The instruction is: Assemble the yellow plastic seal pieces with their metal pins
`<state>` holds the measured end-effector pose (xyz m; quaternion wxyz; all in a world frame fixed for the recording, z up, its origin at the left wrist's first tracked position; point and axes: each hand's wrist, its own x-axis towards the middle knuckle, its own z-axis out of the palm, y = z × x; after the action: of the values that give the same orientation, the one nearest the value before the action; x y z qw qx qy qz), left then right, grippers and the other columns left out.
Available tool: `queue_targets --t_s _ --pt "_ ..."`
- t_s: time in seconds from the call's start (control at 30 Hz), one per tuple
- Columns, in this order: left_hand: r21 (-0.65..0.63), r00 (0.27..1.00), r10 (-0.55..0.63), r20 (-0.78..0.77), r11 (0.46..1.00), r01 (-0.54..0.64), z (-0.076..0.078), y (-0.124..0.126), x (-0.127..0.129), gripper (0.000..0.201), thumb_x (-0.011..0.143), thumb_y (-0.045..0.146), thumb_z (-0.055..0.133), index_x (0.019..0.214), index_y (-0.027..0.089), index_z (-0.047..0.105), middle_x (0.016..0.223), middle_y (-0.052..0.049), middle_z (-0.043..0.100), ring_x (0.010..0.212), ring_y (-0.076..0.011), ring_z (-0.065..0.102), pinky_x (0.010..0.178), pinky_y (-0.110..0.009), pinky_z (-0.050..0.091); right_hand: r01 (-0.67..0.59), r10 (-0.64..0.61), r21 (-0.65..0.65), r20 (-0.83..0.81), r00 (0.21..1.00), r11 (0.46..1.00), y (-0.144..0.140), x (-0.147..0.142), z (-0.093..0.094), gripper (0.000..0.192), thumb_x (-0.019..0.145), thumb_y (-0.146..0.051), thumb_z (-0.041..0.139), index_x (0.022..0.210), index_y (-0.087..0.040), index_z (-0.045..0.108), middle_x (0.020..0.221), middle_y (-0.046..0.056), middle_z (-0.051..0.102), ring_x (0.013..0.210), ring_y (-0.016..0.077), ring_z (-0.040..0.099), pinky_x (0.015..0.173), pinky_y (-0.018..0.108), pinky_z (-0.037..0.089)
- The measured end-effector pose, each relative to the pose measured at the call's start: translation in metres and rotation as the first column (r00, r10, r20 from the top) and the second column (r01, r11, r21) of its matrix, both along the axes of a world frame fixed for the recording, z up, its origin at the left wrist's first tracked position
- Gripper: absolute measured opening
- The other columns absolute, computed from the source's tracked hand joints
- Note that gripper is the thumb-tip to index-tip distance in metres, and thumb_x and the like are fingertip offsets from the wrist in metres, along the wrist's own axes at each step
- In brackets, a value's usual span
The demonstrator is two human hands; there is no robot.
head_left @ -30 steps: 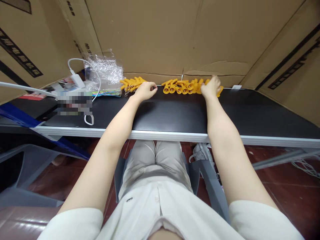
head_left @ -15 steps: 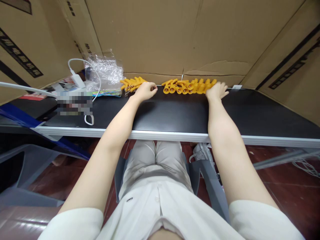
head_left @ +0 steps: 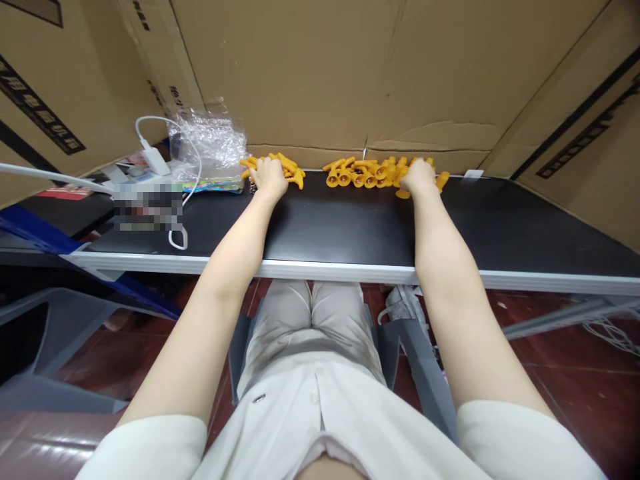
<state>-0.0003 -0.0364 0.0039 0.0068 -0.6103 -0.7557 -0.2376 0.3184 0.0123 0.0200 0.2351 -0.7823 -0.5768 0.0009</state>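
Two groups of small yellow plastic pieces lie at the back of the black table. My left hand (head_left: 269, 177) is over the left group, fingers curled down onto yellow branched pieces with metal chains (head_left: 295, 175); its fingertips are mostly hidden. At the right end of the other group, a row of yellow horn-shaped pieces with round cupped ends (head_left: 370, 175), my right hand (head_left: 420, 177) is closed around one or more of them. Yellow parts stick out on both sides of this hand.
Left of the pieces, clear plastic bags (head_left: 207, 143) rest by a colourful flat packet (head_left: 215, 185). A white charger (head_left: 156, 161) and its cable lie farther left. Cardboard walls (head_left: 320, 80) enclose the black table (head_left: 340, 227), which has a pale front edge.
My left hand has moved left onto the chained yellow pieces. My right hand, spread at the row's end before, has shifted slightly left and closed on the horn-shaped pieces, some of which have shifted.
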Motion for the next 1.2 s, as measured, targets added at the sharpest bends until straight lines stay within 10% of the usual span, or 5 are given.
queue_targets --t_s 0.6,0.87,1.07,1.2 --pt "-0.149 0.965 -0.262 -0.012 0.955 0.258 -0.041 0.035 -0.016 0.067 0.095 0.015 0.048 0.161 0.025 0.051 0.176 -0.018 0.044 0.169 -0.0362 0.031 0.137 -0.077 0.004 -0.232 0.236 -0.052 0.092 0.967 0.971 -0.003 -0.043 -0.003 0.046 0.094 -0.007 0.075 0.139 -0.001 0.071 0.144 0.027 0.070 0.143 0.0401 0.065 0.124 0.052 0.051" --pt "-0.091 0.981 -0.190 -0.042 0.978 0.186 -0.039 0.035 -0.016 0.039 0.097 0.015 0.053 0.132 0.017 0.071 0.157 -0.024 0.063 0.156 -0.0400 0.050 0.135 -0.074 0.022 -0.338 0.339 -0.043 0.044 0.940 0.940 -0.004 -0.045 -0.003 0.030 0.089 -0.002 0.074 0.117 -0.012 0.075 0.134 0.021 0.075 0.140 0.0399 0.067 0.123 0.052 0.052" --pt "0.237 0.945 -0.219 0.244 0.958 0.161 -0.037 0.051 -0.021 0.030 0.100 0.025 0.059 0.127 0.022 0.073 0.144 -0.014 0.073 0.147 -0.0322 0.059 0.133 -0.055 0.037 -0.456 0.455 0.036 0.021 0.890 0.889 0.024 -0.036 -0.026 0.028 0.079 -0.015 0.084 0.102 -0.018 0.069 0.116 0.014 0.078 0.117 0.0355 0.074 0.110 0.055 0.060" --pt "0.438 0.735 -0.375 0.565 0.891 0.117 -0.032 0.065 -0.019 0.031 0.104 0.037 0.059 0.131 0.026 0.068 0.141 -0.009 0.075 0.139 -0.0239 0.065 0.124 -0.040 0.049 -0.499 0.499 0.016 0.005 0.867 0.866 0.033 -0.038 -0.037 0.031 0.072 -0.021 0.090 0.088 -0.022 0.063 0.089 0.005 0.071 0.096 0.0319 0.073 0.101 0.056 0.062"
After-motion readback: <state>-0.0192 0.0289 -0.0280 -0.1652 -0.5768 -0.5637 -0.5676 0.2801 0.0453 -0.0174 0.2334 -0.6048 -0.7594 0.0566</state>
